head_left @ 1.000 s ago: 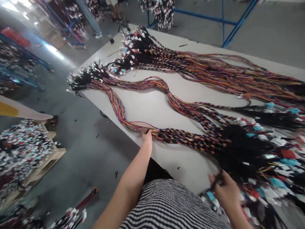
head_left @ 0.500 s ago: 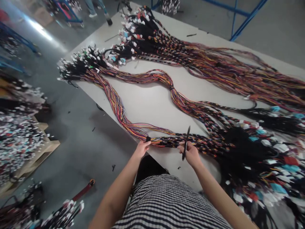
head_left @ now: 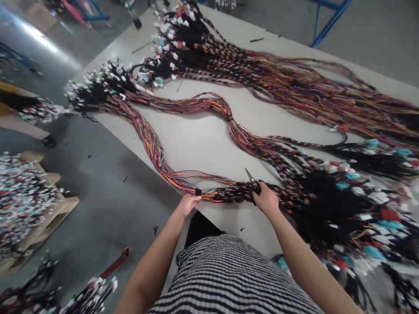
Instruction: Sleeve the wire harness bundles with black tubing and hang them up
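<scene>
Holding a multicoloured wiring harness (head_left: 173, 179) against a pale work table (head_left: 193, 144), the left hand (head_left: 188, 205) sits at the table's near edge, its fingers together and curled onto the bundle just beside a small black tie (head_left: 198, 192). The right hand (head_left: 266, 200) lies further along the same bundle, its fingers clamped around small black-handled scissors (head_left: 253, 185). Their pointed blades angle up and away just above the braided wires, and whether they stand apart cannot be told. The harness runs across the table in long curves, with a heap of white, blue and red connectors (head_left: 360, 196) to the right. A second harness (head_left: 294, 91) lies beyond it on the same table. A striped shirt (head_left: 229, 274) fills the bottom of the view, and a wooden pallet (head_left: 55, 213) heaped with connectors stands on the grey floor to the left.
</scene>
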`<state>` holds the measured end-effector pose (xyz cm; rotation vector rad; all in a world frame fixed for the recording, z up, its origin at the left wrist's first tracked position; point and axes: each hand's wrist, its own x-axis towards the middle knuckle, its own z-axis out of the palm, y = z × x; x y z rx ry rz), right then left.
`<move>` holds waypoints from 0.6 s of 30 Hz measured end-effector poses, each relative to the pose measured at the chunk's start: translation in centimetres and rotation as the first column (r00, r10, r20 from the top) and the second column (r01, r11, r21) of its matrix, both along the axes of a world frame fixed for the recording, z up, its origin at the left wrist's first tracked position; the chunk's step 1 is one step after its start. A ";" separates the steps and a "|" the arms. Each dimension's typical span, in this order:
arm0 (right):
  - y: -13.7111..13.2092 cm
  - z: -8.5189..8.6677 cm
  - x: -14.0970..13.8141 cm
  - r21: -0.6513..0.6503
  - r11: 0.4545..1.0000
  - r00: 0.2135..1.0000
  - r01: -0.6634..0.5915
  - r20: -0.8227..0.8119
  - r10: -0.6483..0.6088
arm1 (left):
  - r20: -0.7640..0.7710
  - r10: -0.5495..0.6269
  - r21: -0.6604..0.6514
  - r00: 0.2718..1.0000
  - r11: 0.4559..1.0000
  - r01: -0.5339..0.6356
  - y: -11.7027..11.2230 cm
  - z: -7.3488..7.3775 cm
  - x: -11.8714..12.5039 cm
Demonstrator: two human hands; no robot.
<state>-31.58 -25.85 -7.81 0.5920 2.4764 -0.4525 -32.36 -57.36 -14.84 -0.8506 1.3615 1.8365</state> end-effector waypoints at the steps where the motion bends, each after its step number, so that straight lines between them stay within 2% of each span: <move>1: 0.6 0.3 -0.5 0.028 0.999 0.998 -0.043 0.057 0.041 | 0.015 -0.005 -0.030 1.000 1.000 0.006 0.1 0.2 -0.2; 3: 1.5 0.8 -0.7 0.056 0.994 0.987 -0.097 0.137 0.088 | 0.055 -0.027 -0.115 0.998 0.993 0.033 0.2 0.9 -0.5; 5: 1.8 0.9 0.4 0.061 0.994 0.988 -0.093 0.133 0.084 | 0.144 -0.134 -0.260 0.980 0.951 0.168 0.2 2.0 -0.9; 6: 1.8 0.9 1.4 0.057 0.996 0.991 -0.070 0.114 0.063 | 0.182 -0.212 -0.351 0.960 0.898 0.265 0.2 2.6 -1.2; 8: 1.4 0.7 4.0 0.039 0.999 0.996 -0.001 0.084 -0.002 | 0.161 -0.385 -0.549 0.909 0.730 0.406 0.3 3.8 -2.7; 9: 1.2 0.5 5.3 0.029 0.999 0.996 0.038 0.079 -0.040 | 0.084 -0.464 -0.647 0.882 0.647 0.402 0.7 4.3 -3.8; 10: 0.9 0.3 6.6 0.018 0.997 0.995 0.071 0.075 -0.072 | -0.027 -0.532 -0.728 0.846 0.590 0.348 1.4 4.7 -5.0; 12: 0.6 -0.3 8.5 -0.014 0.994 0.993 0.106 0.049 -0.105 | -0.242 -0.663 -0.798 0.709 0.551 0.243 3.6 4.9 -7.9; 13: 0.5 -0.6 9.3 -0.037 0.993 0.993 0.113 0.026 -0.112 | -0.299 -0.731 -0.803 0.613 0.540 0.253 5.1 4.7 -9.2; 14: 0.4 -0.9 9.8 -0.062 0.991 0.993 0.120 -0.005 -0.121 | -0.316 -0.801 -0.800 0.508 0.513 0.312 6.7 4.3 -10.3; 16: 0.3 -1.6 10.4 -0.111 0.983 0.986 0.148 -0.067 -0.156 | -0.278 -0.918 -0.780 0.282 0.387 0.491 10.0 3.2 -11.5; 18: 0.2 -2.2 10.7 -0.155 0.972 0.975 0.179 -0.106 -0.196 | -0.246 -0.961 -0.741 0.126 0.270 0.614 12.7 2.0 -11.4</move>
